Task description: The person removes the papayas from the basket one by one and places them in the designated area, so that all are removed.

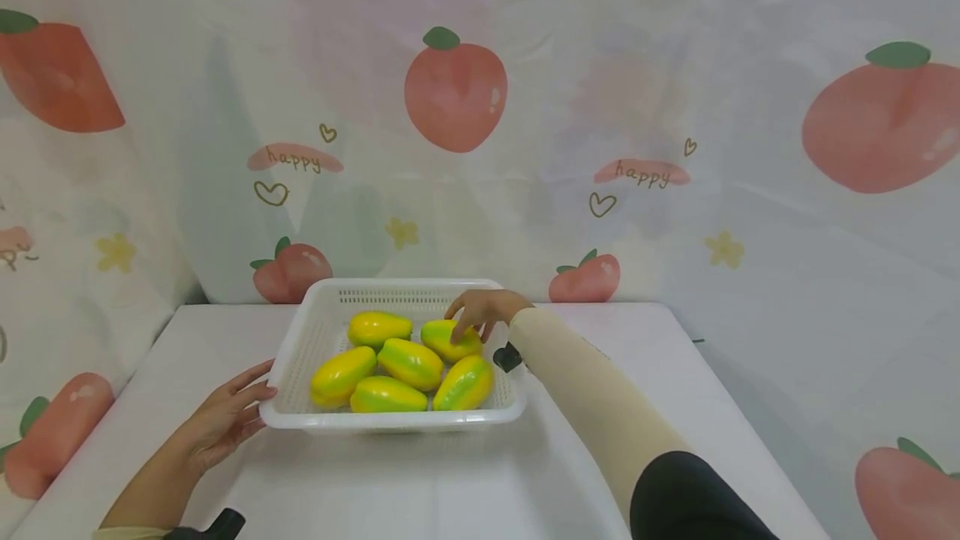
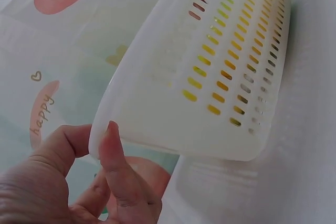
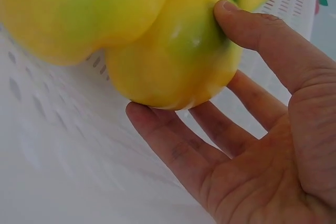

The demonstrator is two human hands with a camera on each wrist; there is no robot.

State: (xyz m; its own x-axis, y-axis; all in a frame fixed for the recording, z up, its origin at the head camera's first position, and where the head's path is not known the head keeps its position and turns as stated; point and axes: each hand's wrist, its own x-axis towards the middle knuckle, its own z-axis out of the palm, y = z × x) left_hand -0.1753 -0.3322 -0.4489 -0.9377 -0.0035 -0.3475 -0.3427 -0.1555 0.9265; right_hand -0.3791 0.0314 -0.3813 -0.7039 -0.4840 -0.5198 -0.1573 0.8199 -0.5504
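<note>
Creased, pale sheeting (image 1: 525,223) printed with peaches and the word "happy" hangs behind a smooth white table (image 1: 420,490), whose far edge meets it at twelve o'clock. Near that edge sits a white basket (image 1: 405,421), glossy and apparently plastic, rectangular with rounded corners, a broad rolled rim and rows of slots cut through its walls.

Six shiny, plump, oblong fruits, yellow streaked with green, lie inside. Around the centre fruit (image 1: 411,363), four others stand at eleven (image 1: 379,329), nine (image 1: 343,377), seven (image 1: 388,395) and four o'clock (image 1: 463,383). At two o'clock is the gripped fruit (image 3: 168,51): the right hand (image 1: 487,308) has its thumb on one side and its fingertips on the other. Whether this fruit rests on the basket's floor cannot be told.

At eight o'clock the left hand (image 1: 231,411) pinches the rim between thumb and finger.

Bare perforated floor and wall show at ten o'clock inside the basket. Outside, tabletop stretches toward six o'clock and toward three, where it ends at a slanting side edge; a cream sleeve (image 1: 585,390) crosses that stretch from five o'clock.
</note>
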